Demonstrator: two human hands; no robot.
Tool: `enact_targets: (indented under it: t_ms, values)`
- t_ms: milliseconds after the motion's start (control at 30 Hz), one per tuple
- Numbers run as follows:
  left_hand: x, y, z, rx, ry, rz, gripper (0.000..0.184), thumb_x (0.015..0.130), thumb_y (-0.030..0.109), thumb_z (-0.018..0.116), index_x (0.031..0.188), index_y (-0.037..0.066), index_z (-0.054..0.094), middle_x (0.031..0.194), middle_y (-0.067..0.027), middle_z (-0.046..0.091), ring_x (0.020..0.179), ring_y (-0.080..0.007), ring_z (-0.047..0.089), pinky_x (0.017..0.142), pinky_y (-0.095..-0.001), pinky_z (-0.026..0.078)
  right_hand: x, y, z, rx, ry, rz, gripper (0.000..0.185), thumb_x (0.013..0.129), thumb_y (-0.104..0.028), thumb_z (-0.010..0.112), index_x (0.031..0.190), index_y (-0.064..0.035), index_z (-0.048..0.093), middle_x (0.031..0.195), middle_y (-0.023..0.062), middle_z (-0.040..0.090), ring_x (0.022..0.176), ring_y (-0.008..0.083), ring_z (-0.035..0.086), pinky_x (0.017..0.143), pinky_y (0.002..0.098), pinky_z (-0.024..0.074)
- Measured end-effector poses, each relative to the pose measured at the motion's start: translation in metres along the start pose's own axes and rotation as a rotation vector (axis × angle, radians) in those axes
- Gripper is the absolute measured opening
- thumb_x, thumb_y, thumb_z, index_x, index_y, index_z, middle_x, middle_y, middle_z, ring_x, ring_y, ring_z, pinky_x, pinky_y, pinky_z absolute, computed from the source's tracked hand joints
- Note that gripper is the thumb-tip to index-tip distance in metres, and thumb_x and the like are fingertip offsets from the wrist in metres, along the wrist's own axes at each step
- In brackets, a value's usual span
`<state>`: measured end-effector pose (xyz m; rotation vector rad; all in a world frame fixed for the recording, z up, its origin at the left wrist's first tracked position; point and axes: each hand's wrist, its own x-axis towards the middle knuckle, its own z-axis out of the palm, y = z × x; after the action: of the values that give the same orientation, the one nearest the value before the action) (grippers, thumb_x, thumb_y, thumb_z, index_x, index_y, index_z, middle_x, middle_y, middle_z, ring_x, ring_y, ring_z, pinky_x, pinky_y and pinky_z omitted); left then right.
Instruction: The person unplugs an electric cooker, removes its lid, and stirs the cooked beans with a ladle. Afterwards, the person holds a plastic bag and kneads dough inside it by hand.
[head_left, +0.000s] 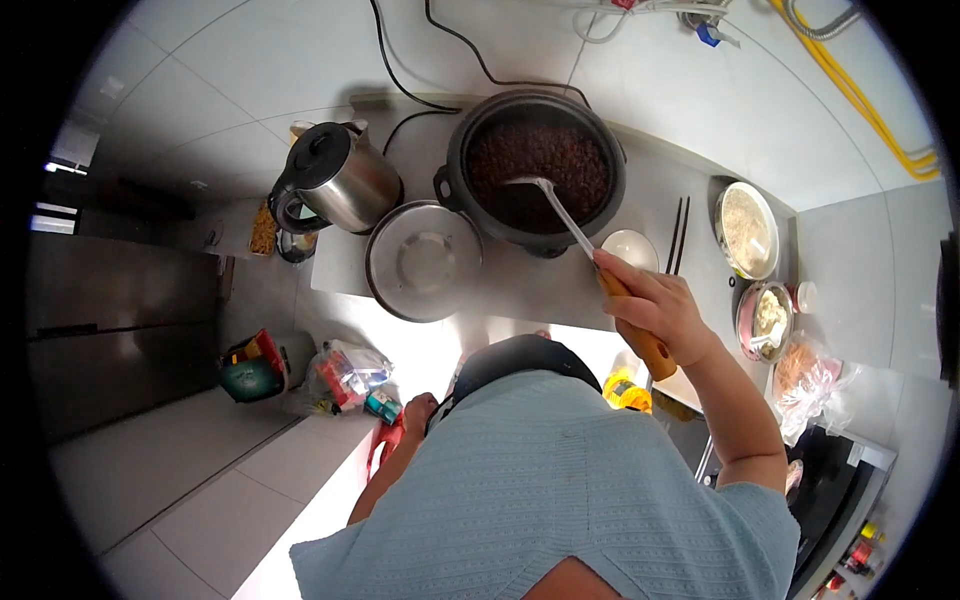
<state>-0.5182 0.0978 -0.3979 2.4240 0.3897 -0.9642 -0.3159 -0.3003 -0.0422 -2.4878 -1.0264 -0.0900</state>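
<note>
Head view — right fingers [627, 274] grip a spatula [609, 284] reaching into the pot [457, 160].

You can reach the pot [614, 190] from the front between pan [425, 262] and dish [629, 247]; kettle [355, 188] and pan crowd its left, spoon [573, 224] slants across front right.
</note>
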Motion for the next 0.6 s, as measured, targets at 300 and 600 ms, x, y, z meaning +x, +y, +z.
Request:
enact_targets:
  t_ms: [300,600]
  values:
    - [-0.004,0.01,-0.009,-0.053,-0.015,-0.031,0.017,0.073,0.022,0.055,0.08,0.016,0.069,0.086,-0.0114,0.068,0.082,-0.0305,0.065,0.075,-0.0399,0.051,0.015,0.006,0.003,-0.01,-0.022,-0.037,0.027,0.068,-0.011,0.067,0.091,-0.0168,0.052,0.125,0.0145,0.054,0.081,0.0278,0.065,0.068,0.03,0.052]
    - [0.002,-0.004,-0.001,-0.024,-0.035,-0.025,0.018,0.072,0.023,0.055,0.081,0.016,0.069,0.085,-0.0107,0.068,0.08,-0.0295,0.065,0.073,-0.0401,0.051,0.034,0.027,0.01,0.632,0.325,0.208,0.014,0.075,-0.002,0.063,0.087,-0.0083,0.059,0.094,0.0093,0.064,0.09,0.0228,0.065,0.08,0.0342,0.0527]
